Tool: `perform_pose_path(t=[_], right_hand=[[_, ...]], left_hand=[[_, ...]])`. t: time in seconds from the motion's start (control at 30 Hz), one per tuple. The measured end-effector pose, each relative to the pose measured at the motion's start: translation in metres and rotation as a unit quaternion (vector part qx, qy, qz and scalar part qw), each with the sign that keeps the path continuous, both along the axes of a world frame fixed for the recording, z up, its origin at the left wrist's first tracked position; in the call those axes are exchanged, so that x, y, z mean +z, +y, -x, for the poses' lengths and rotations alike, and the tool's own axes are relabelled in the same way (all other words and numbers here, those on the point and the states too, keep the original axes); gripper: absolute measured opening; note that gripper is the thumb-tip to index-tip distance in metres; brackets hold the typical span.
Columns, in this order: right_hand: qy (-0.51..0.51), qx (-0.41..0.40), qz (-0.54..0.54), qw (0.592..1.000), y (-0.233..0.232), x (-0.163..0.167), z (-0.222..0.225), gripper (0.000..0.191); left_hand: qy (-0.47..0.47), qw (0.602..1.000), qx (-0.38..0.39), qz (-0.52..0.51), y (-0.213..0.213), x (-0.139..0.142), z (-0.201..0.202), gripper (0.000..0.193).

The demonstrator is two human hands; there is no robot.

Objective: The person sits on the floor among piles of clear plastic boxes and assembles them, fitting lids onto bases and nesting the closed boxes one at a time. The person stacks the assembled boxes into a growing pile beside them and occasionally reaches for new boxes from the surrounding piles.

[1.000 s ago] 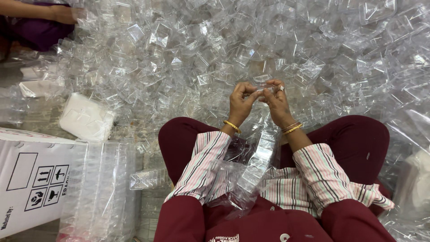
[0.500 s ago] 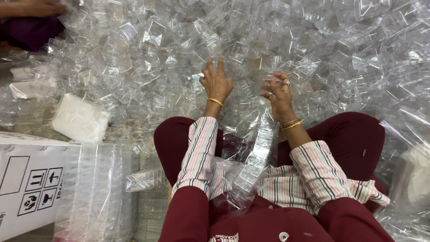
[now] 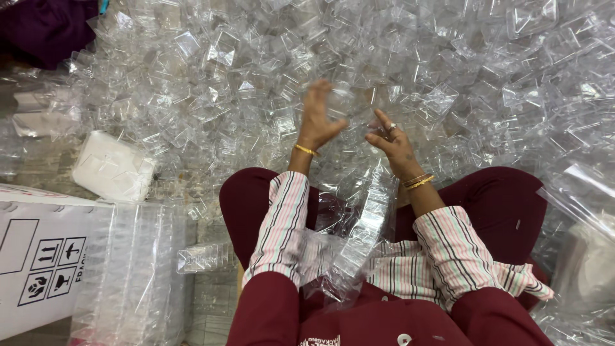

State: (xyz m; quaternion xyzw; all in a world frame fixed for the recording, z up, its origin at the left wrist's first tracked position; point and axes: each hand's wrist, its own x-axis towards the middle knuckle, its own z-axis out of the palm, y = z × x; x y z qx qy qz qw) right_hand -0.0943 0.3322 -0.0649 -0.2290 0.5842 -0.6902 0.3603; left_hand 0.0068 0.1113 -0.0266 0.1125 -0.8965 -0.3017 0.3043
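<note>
A deep pile of small clear plastic containers (image 3: 243,77) covers the floor in front of me. My left hand (image 3: 317,118) is raised over the pile with its fingers curved and blurred by motion; a clear piece may sit in its grasp, but I cannot tell. My right hand (image 3: 392,141), with a ring and gold bangles, hovers close beside it, fingers apart and nothing visible in them. A long nested stack of clear containers (image 3: 362,230) lies across my lap between my maroon-clad knees.
A white cardboard box (image 3: 38,256) stands at the lower left, with bagged rows of stacked clear containers (image 3: 134,269) against it. A white foam block (image 3: 112,166) lies nearby. Another person's purple garment (image 3: 45,29) shows at the top left.
My hands parted from a joined position near my chest. The left reached out into the pile and now curls back toward the right hand. The view shifted slightly.
</note>
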Motion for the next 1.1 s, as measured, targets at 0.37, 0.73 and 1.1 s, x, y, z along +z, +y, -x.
perform_pose_path(t=[0.37, 0.73, 1.1], right_hand=[[0.036, 0.083, 0.027, 0.996, 0.003, 0.015, -0.003, 0.079], [-0.023, 0.086, 0.13, 0.987, -0.007, 0.017, -0.021, 0.076], [-0.121, 0.168, 0.168, 0.964, -0.005, 0.011, -0.014, 0.075]], left_hand=[[0.031, 0.985, -0.167, 0.014, 0.059, 0.025, -0.022, 0.091], [0.246, 0.634, -0.107, -0.725, 0.073, -0.037, 0.002, 0.023], [0.18, 0.595, -0.157, -0.768, 0.056, -0.024, -0.007, 0.027]])
